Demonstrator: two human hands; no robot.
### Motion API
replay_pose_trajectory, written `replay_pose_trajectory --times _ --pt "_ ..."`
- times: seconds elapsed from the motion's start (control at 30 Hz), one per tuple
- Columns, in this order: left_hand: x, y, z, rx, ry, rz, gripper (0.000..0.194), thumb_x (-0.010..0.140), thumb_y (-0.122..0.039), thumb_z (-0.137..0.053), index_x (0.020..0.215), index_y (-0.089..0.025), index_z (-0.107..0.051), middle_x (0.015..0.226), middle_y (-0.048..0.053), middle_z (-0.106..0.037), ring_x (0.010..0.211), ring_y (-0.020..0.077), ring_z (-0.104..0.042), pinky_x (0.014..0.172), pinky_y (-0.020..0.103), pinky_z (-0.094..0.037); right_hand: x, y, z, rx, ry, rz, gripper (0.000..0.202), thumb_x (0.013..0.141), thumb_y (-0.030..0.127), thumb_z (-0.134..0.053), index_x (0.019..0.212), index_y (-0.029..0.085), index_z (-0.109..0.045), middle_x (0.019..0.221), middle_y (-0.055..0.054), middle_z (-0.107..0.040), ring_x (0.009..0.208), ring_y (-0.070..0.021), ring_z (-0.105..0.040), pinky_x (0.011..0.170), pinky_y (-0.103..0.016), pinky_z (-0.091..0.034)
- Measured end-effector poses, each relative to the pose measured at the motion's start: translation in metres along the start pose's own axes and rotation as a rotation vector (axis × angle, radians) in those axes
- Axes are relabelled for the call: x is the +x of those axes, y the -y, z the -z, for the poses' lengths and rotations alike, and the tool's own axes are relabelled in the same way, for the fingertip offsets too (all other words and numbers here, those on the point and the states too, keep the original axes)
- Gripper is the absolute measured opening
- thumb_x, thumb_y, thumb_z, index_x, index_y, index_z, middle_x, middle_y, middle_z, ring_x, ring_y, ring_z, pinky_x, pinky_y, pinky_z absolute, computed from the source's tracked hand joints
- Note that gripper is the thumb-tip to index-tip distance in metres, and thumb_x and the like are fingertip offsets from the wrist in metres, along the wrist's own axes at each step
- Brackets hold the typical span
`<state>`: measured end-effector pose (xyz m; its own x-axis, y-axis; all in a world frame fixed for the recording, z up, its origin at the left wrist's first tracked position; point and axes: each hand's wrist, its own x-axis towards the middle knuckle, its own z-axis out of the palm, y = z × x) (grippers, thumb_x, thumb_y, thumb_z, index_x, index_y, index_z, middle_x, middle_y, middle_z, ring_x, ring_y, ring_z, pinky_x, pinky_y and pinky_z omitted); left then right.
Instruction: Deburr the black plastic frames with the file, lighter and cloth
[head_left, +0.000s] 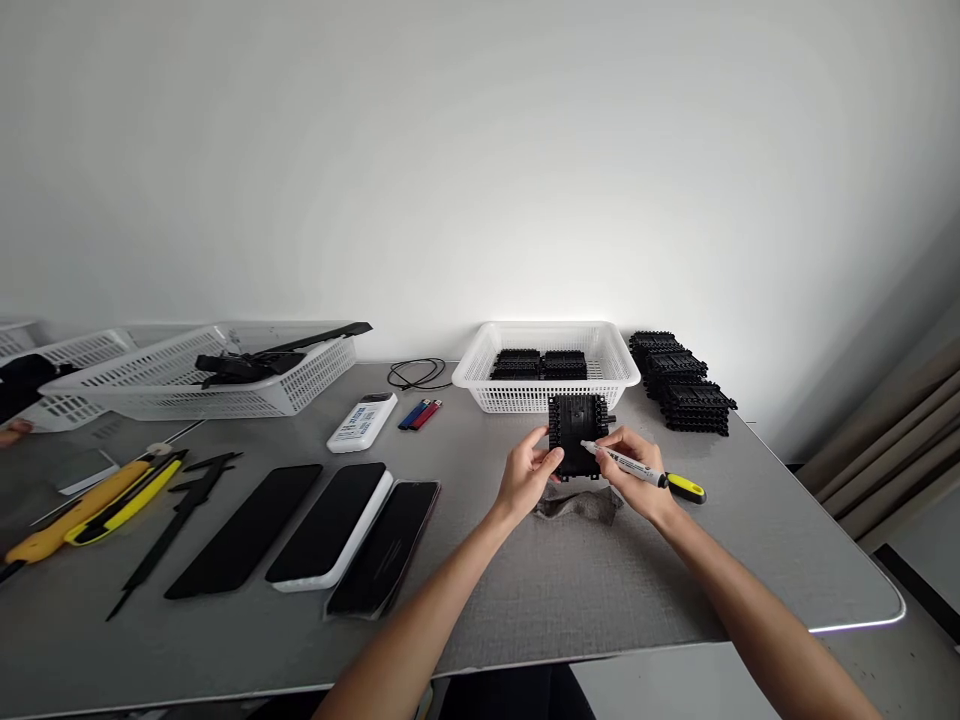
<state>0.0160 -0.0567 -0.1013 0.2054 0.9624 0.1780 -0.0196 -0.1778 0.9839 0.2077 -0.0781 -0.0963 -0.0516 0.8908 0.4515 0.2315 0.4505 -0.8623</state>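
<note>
My left hand (523, 474) grips the left side of a black plastic part (576, 425) with ribbed, toothed edges, holding it upright above the table. In my right hand (637, 470) is a white marker (630, 465) with a dark end, held like a pen. Its tip is at the face of the part; whether it touches I cannot tell. A crumpled grey cloth (577, 506) lies below the part. Beside my right wrist a yellow-and-black handle (686, 488) shows, its other end hidden.
Behind the part stands a white basket (547, 398) with similar black parts; stacks of parts (686, 385) are at its right. Leftward lie two lighters (420, 414), a power bank (362, 422), several phone-like slabs (330, 520), calipers (180, 520) and yellow tools (97, 505). Another person's hand (15, 432) shows far left.
</note>
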Motion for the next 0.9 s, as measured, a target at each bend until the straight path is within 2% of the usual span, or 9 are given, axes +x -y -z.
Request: replay_pose_trajectory --times 0.13,0.37,0.5,0.67,0.8,0.9 --pt "0.0 -0.001 -0.001 -0.021 0.002 0.024 0.063 0.077 -0.049 -0.07 0.124 -0.01 -0.056 0.075 0.006 -0.072 0.064 0.0196 -0.066 0.054 0.027 -0.053 0.0 0.005 0.0 -0.147 -0.015 0.043 0.012 0.084 0.031 -0.062 0.082 0.019 -0.063 0.058 0.003 -0.059 0.048 -0.0106 -0.051 0.049 -0.023 -0.04" --pt "-0.001 -0.001 -0.001 -0.048 0.026 0.027 0.061 0.077 -0.048 -0.07 0.123 -0.01 -0.058 0.076 0.007 -0.074 0.061 0.0182 -0.066 0.054 0.027 -0.053 0.001 0.009 -0.001 -0.211 -0.022 0.03 0.015 0.084 0.032 -0.06 0.081 0.019 -0.066 0.055 0.004 -0.058 0.046 -0.0102 -0.049 0.048 -0.022 -0.039" --pt "-0.002 -0.004 0.0 -0.066 0.038 0.032 0.066 0.077 -0.048 -0.071 0.127 -0.008 -0.056 0.078 0.008 -0.075 0.067 0.0215 -0.069 0.057 0.029 -0.055 0.0 0.01 -0.002 -0.219 -0.033 0.047 0.014 0.084 0.031 -0.061 0.081 0.019 -0.067 0.059 0.002 -0.063 0.048 -0.011 -0.052 0.05 -0.023 -0.041" --pt "-0.002 -0.003 -0.001 -0.099 0.017 0.062 0.07 0.076 -0.05 -0.072 0.129 -0.008 -0.054 0.084 0.009 -0.075 0.069 0.0232 -0.069 0.058 0.031 -0.056 0.0 0.003 -0.001 -0.106 -0.081 0.049 0.015 0.087 0.034 -0.062 0.085 0.02 -0.067 0.065 0.0 -0.067 0.049 -0.013 -0.057 0.05 -0.025 -0.046" --pt "-0.003 0.0 -0.003 -0.088 0.02 0.089 0.072 0.075 -0.051 -0.072 0.13 -0.007 -0.052 0.076 0.007 -0.073 0.065 0.021 -0.067 0.058 0.032 -0.056 0.003 -0.004 0.003 0.038 -0.222 0.045 0.017 0.088 0.038 -0.064 0.093 0.021 -0.066 0.069 -0.001 -0.07 0.054 -0.015 -0.063 0.055 -0.027 -0.052" --pt "-0.005 0.0 -0.006 -0.043 0.052 0.096 0.075 0.074 -0.052 -0.072 0.129 -0.006 -0.052 0.07 0.005 -0.07 0.061 0.0185 -0.063 0.057 0.029 -0.053 0.006 -0.005 0.006 0.024 -0.232 0.07 0.02 0.086 0.038 -0.066 0.096 0.021 -0.067 0.073 -0.003 -0.072 0.061 -0.0166 -0.067 0.06 -0.029 -0.055"
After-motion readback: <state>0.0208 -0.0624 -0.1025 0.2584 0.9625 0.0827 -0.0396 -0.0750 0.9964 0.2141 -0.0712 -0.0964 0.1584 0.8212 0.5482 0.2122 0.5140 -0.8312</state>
